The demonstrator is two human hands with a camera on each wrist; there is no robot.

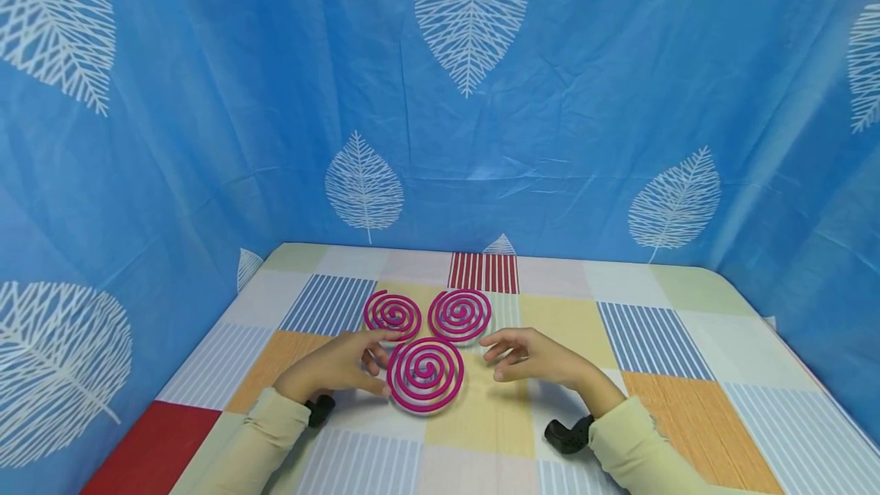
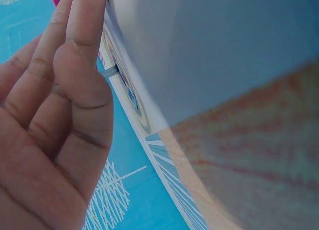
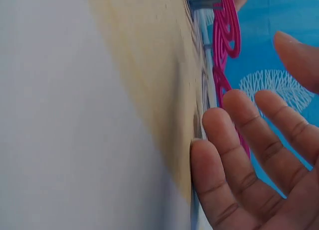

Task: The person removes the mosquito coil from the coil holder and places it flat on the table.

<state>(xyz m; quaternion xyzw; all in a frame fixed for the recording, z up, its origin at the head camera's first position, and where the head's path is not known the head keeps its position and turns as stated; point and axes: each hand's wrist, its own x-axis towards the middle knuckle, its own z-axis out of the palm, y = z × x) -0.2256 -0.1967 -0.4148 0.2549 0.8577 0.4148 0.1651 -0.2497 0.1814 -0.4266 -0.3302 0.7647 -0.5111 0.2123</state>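
Observation:
Three magenta mosquito coils sit in a close group: a front coil (image 1: 428, 370), a back left coil (image 1: 393, 315) and a back right coil (image 1: 459, 314). Thin metal supports hold them above the cloth; one support (image 3: 207, 2) shows in the right wrist view. At the front coil's left side is my left hand (image 1: 344, 361), its thumb tip by the rim and its index finger reaching between two coils; whether they touch is unclear. My right hand (image 1: 532, 356) hovers right of the group, fingers loosely bent around nothing.
A patchwork-patterned cloth (image 1: 481, 472) covers the table. Blue curtains (image 1: 584, 98) with white leaf prints stand behind it and along both sides. Black wrist devices (image 1: 569, 436) sit under each forearm.

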